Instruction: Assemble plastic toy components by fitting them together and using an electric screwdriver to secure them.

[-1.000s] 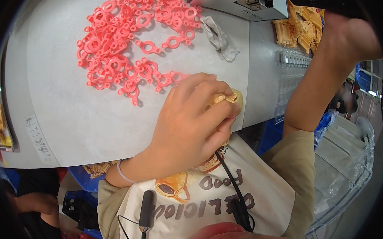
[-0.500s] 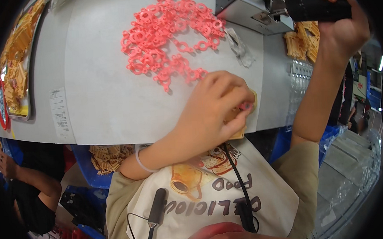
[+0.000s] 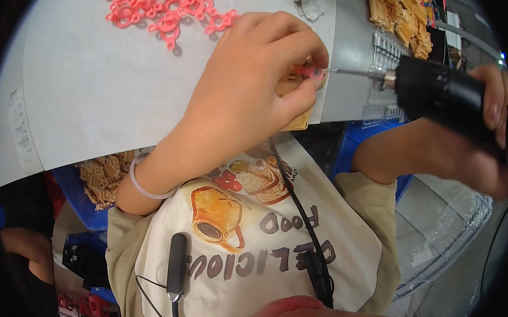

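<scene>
Left hand (image 3: 256,70): near the centre top of the frame, fingers and thumb pinching 1 small pink piece (image 3: 312,72) at a yellow block (image 3: 299,121); most of the block is hidden behind this hand.
Pink piece: right of centre in the upper frame, between thumb and fingertips; whether it sits fully in the block cannot be told.
Right hand (image 3: 478,154): at the right edge of the frame, blurred, wrapped around a black power screwdriver (image 3: 443,88).
Screwdriver tip: pointing left, just beside the pink piece; contact cannot be told.
Wristband (image 3: 134,176): pale, around the left wrist.
Pink pile (image 3: 171,12): ring-shaped parts at the upper left of the frame, on the pale counter (image 3: 120,88).
Crumpled cloth (image 3: 305,3): greyish, top of the frame, right of the pile.
Yellow parts (image 3: 398,16): heaped at the upper right.
Clear plastic tray (image 3: 382,48): just below those parts, partly behind the screwdriver.
Blue bin (image 3: 77,200): lower left, under the counter's edge, holding tan parts (image 3: 101,179).
Shirt (image 3: 349,250): bottom centre, white with printed food, a black cable (image 3: 291,188) running down it.
Co-worker's arm (image 3: 31,247): left edge of the frame.
</scene>
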